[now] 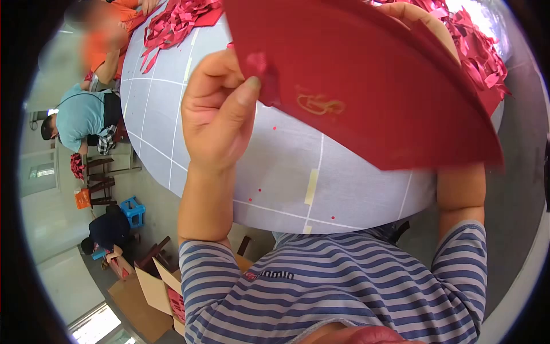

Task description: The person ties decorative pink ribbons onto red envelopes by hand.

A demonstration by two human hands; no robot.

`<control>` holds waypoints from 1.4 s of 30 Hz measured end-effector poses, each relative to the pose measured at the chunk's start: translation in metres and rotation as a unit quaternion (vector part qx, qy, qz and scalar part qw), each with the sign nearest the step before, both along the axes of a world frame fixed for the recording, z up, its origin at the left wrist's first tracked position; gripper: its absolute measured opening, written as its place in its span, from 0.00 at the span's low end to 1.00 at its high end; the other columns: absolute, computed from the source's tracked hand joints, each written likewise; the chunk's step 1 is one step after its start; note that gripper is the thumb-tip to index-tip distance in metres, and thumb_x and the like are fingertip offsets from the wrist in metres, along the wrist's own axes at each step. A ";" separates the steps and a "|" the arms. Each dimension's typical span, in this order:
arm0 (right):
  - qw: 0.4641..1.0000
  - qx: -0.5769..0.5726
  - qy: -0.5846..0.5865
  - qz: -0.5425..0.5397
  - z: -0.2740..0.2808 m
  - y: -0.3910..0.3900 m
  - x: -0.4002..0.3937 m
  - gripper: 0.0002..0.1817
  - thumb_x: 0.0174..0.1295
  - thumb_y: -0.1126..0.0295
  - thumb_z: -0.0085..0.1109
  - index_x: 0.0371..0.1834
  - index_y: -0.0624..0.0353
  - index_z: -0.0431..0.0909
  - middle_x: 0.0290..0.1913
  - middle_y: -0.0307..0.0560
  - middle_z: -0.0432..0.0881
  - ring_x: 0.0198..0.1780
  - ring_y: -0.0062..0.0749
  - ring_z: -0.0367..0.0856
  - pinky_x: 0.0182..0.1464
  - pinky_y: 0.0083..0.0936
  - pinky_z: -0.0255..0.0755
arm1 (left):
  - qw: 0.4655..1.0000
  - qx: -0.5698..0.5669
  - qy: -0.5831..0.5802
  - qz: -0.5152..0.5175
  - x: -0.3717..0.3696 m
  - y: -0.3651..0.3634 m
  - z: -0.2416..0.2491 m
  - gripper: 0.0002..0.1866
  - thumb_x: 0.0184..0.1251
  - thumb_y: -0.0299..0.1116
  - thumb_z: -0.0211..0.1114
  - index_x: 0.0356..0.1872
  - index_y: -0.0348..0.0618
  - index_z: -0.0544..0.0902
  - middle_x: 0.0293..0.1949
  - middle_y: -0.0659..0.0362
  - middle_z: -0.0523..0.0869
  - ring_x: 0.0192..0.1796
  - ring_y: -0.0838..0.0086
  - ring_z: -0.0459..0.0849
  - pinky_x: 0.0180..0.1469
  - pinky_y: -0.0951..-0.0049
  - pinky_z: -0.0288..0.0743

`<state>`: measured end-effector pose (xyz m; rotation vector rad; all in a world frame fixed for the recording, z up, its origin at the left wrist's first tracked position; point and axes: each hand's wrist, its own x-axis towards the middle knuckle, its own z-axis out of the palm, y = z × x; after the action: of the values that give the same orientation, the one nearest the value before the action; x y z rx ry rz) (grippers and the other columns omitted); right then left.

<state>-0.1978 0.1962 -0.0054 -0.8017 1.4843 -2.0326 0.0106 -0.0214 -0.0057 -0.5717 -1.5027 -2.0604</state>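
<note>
A flat red paper piece (366, 74) with a gold emblem is held up over the table, slightly blurred. It looks like a folded gift bag, though its full shape is cut off by the top of the view. At its left edge my left hand (220, 106) is closed, thumb and fingers pinching a short red ribbon (269, 86) against the paper. My right hand (418, 20) grips the far upper edge, its fingers partly hidden behind the paper.
The round table (281, 189) has a pale checked cover with small red dots. Heaps of red ribbon (177, 26) lie at the far left and far right (475, 51). Co-workers (83, 117) sit at the left. An open cardboard box (154, 292) and a blue stool (133, 212) stand on the floor.
</note>
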 end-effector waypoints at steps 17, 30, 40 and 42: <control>0.975 0.139 0.077 0.154 0.034 -0.007 0.052 0.25 0.77 0.52 0.51 0.41 0.67 0.86 0.31 0.41 0.85 0.29 0.19 0.80 0.32 0.17 0.76 | 0.972 0.169 -0.157 -0.040 -0.017 -0.006 -0.015 0.13 0.76 0.24 0.57 0.58 0.38 0.80 0.50 0.58 0.85 0.52 0.75 0.84 0.53 0.76 0.77; 0.927 0.138 0.181 -0.297 0.056 0.109 0.075 0.09 0.73 0.69 0.61 0.45 0.64 0.83 0.27 0.28 0.78 0.23 0.08 0.70 0.24 0.10 0.61 | 0.897 -0.324 -0.101 0.284 -0.017 0.009 -0.008 0.15 0.70 0.20 0.64 0.56 0.34 0.82 0.58 0.53 0.82 0.65 0.67 0.76 0.72 0.66 0.64; 0.692 0.363 0.429 -0.453 -0.021 0.180 0.056 0.31 0.56 0.64 0.76 0.62 0.59 0.77 0.64 0.52 0.76 0.60 0.42 0.77 0.60 0.34 0.72 | 0.861 -0.397 -0.183 0.260 -0.022 0.024 -0.013 0.10 0.64 0.24 0.70 0.46 0.37 0.87 0.54 0.55 0.85 0.59 0.63 0.80 0.62 0.65 0.73; 0.662 0.386 0.539 -0.350 -0.024 0.160 0.065 0.32 0.52 0.64 0.78 0.62 0.56 0.78 0.68 0.53 0.73 0.68 0.50 0.71 0.68 0.44 0.64 | 0.826 -0.457 -0.149 0.294 -0.023 0.023 -0.016 0.12 0.62 0.25 0.71 0.46 0.37 0.86 0.55 0.54 0.84 0.62 0.60 0.78 0.64 0.64 0.71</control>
<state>-0.1328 0.3565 -0.0294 -1.1958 3.4081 -0.8160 -0.0122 0.0012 -0.0219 -0.0450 -2.4577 -0.8933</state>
